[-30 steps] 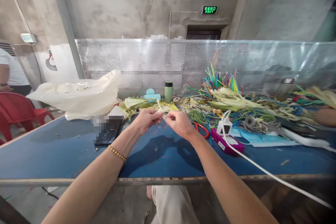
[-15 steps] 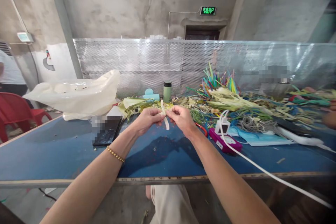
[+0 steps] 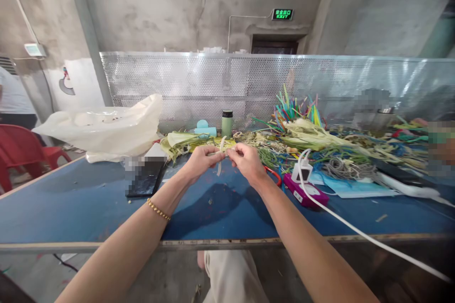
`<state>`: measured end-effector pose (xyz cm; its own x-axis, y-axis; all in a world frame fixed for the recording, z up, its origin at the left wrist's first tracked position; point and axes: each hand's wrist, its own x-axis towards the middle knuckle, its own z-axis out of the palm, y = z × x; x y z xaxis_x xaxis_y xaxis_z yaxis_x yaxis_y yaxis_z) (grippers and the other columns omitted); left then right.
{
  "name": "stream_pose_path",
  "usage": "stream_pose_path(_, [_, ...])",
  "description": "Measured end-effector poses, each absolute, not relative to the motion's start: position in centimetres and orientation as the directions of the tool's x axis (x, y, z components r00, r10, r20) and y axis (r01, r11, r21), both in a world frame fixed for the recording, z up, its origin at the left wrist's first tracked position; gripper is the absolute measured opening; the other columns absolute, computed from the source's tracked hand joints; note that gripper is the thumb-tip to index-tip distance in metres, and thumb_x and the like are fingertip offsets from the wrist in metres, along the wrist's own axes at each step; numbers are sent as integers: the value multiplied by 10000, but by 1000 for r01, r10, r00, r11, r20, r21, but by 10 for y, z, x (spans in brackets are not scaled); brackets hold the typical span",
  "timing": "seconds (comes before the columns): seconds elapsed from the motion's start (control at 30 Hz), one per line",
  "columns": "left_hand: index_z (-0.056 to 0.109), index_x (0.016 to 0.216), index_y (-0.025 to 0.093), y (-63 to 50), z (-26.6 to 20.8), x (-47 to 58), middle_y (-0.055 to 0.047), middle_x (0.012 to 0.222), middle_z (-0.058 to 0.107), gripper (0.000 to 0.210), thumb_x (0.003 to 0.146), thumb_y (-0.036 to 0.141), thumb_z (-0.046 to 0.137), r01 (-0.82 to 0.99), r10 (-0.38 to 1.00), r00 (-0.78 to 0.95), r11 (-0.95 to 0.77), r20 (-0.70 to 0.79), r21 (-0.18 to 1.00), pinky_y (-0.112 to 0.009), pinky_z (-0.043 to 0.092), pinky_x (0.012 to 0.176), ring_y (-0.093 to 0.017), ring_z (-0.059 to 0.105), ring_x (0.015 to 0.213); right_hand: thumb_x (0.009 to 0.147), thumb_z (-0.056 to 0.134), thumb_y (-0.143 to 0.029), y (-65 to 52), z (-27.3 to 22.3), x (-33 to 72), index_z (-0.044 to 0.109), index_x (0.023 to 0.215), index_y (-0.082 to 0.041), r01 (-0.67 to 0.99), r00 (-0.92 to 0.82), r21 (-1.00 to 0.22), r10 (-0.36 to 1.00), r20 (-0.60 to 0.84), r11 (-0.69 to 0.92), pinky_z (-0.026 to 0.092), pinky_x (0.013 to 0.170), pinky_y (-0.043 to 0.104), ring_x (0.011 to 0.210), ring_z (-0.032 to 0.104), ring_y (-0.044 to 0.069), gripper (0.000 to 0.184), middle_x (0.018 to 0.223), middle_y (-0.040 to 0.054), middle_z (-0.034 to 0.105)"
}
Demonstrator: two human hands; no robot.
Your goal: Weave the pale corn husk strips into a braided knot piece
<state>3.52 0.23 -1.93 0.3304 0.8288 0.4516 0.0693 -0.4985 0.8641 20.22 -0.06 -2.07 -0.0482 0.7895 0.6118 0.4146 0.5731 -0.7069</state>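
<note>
My left hand [image 3: 199,164] and my right hand [image 3: 248,163] meet above the middle of the blue table, fingertips almost touching. Both are closed in a pinch on a pale narrow strip [image 3: 223,142] that looks like corn husk. One end of the strip sticks up between the hands and the other hangs below them. The part under my fingertips is hidden. Beyond my hands lie pale green husks [image 3: 183,139], and a green bottle [image 3: 226,124] stands upright behind.
A large cream plastic bag [image 3: 103,128] sits at the left, near a dark phone-like slab [image 3: 145,182]. On the right are a purple power block [image 3: 305,191] with a white cable, a blue mask [image 3: 362,188], and heaped husks and cords [image 3: 341,168]. A perforated metal screen [image 3: 177,78] borders the back.
The strip has turned slightly between my fingers, its lower end swinging to the left. My hands stay nearly in place, both still pinching it.
</note>
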Motion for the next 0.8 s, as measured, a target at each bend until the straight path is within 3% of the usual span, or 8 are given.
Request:
stream_pose_path(0.33, [607,628,138,3,-19,35,34,553,474,358,694,459,753,-24,843,309,-456,440,890,-247,281,541,-80,384,538,797,572,-361,0,-20,205,505,568,-192,445,46,-722,792,608,529,343,511,252,467,469,123,292,479,-10,525])
stream_pose_path(0.53, [624,648,129,6,-20,30,15,585,501,340,713,442,740,-92,834,394,-383,387,919,-257,325,569,-94,442,557,787,577,-369,1,-21,205,526,573,-187,434,-11,-733,816,577,524,345,512,258,480,470,125,285,470,-16,512])
stream_pose_path(0.7, [598,602,134,9,-23,28,2,572,506,347,753,427,705,-59,804,447,-410,391,910,-265,329,578,-102,445,567,740,629,-439,-1,-17,203,639,754,-162,277,-4,-827,862,508,489,377,522,255,569,505,135,277,634,9,600])
stream_pose_path(0.8, [604,612,129,7,-23,28,3,576,504,348,747,430,715,-42,793,491,-391,360,919,-266,339,581,-101,446,564,709,666,-488,-4,-16,201,623,703,-160,185,-88,-849,869,487,495,375,534,247,595,481,124,331,660,6,588])
